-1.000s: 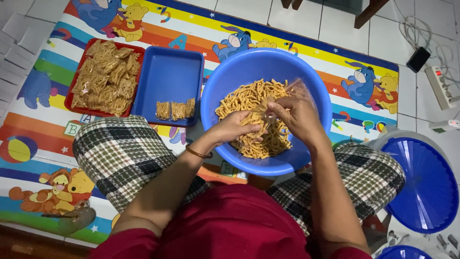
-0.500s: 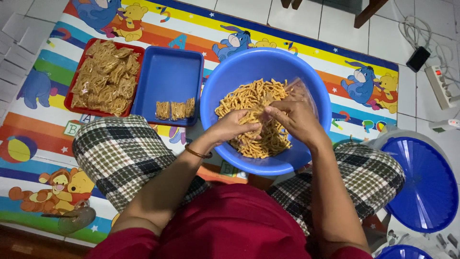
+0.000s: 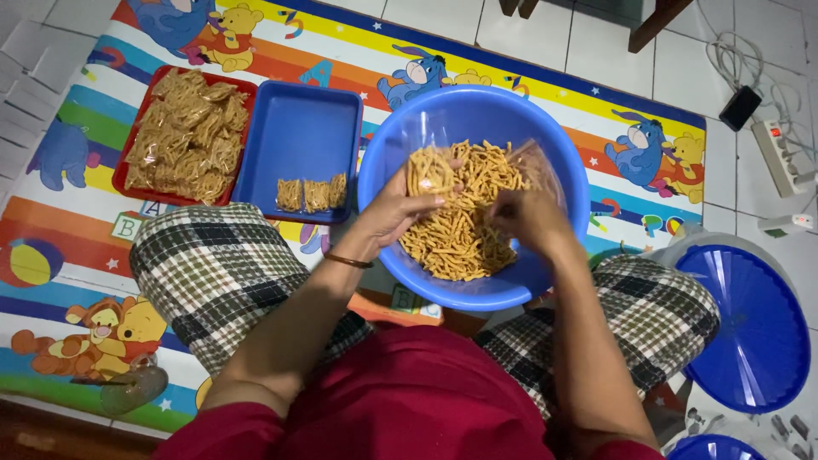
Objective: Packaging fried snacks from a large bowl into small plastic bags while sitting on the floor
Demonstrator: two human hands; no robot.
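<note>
A big blue bowl (image 3: 545, 153) rests between my knees, half full of thin yellow snack sticks (image 3: 456, 243). My left hand (image 3: 400, 204) holds a small clear bag of sticks (image 3: 429, 170) up over the bowl. My right hand (image 3: 528, 217) is inside the bowl with its fingers closed on the sticks, next to a loose clear plastic bag (image 3: 537, 166). I sit cross-legged in checked trousers on a colourful cartoon mat (image 3: 77, 247).
A blue tray (image 3: 298, 136) left of the bowl holds three filled packets (image 3: 311, 194). A red tray (image 3: 141, 145) further left is piled with packets. A round blue lid (image 3: 750, 328) lies at right; a power strip (image 3: 780, 153) and cables lie on the tiled floor.
My left hand has lifted a filled bag of sticks up out of the bowl. My right hand has shifted slightly toward me within the bowl.
</note>
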